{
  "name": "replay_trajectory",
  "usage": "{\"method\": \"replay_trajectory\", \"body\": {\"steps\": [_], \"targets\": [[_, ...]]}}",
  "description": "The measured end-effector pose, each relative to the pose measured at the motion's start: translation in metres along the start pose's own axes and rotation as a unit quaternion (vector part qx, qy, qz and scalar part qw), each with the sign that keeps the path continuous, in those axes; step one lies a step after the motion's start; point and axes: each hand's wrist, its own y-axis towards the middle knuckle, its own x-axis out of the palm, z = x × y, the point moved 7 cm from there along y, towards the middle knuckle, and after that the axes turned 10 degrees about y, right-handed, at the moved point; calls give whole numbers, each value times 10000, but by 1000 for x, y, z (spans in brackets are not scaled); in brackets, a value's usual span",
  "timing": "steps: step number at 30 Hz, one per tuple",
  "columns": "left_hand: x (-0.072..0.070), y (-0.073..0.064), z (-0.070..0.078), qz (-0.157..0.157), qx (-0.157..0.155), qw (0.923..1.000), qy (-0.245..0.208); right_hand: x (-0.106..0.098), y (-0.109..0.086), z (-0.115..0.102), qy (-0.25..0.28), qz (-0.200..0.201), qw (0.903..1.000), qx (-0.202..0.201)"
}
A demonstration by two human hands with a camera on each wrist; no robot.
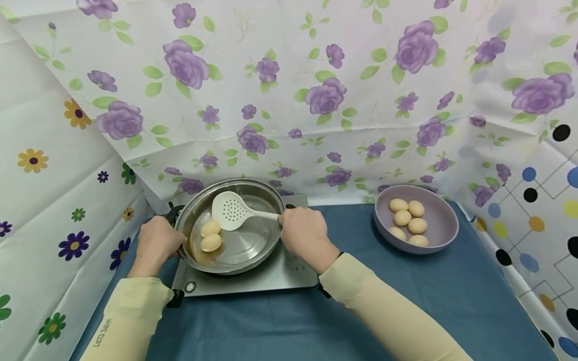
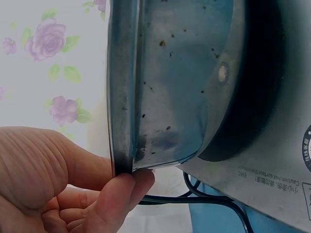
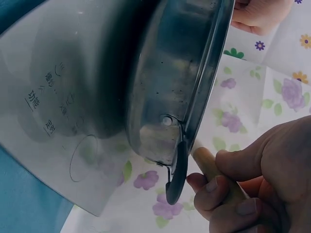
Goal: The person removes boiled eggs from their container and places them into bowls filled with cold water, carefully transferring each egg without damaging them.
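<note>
A steel pan (image 1: 253, 250) with black side handles sits over a silver induction cooktop (image 1: 289, 276). My left hand (image 1: 155, 243) pinches the pan's left rim between thumb and fingers, beside the left handle (image 1: 173, 214); the left wrist view shows the grip at the pan wall (image 2: 175, 97). My right hand (image 1: 304, 231) holds the handle (image 3: 206, 160) of a pale slotted skimmer (image 1: 230, 210), close by the pan's right handle (image 3: 179, 174). The skimmer's head lies inside the pan. Two eggs (image 1: 210, 243) rest at the pan's left side in shallow brownish liquid, just below the skimmer head.
To the right, a mauve bowl (image 1: 440, 225) holds several eggs (image 1: 402, 217). A blue cloth (image 1: 361, 301) covers the table. Flowered sheets (image 1: 289, 100) hang behind and at the left, a dotted one at the right. A black cord (image 2: 214, 198) runs beside the cooktop.
</note>
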Motion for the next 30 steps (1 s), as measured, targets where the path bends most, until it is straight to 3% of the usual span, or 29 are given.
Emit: {"method": "replay_trajectory", "body": {"steps": [21, 30], "targets": [[2, -5, -2, -78, -77, 9999, -68, 9, -16, -11, 440, -742, 9956, -362], [3, -5, -3, -52, -104, 9999, -119, 9, -18, -9, 438, -863, 9947, -337]]}}
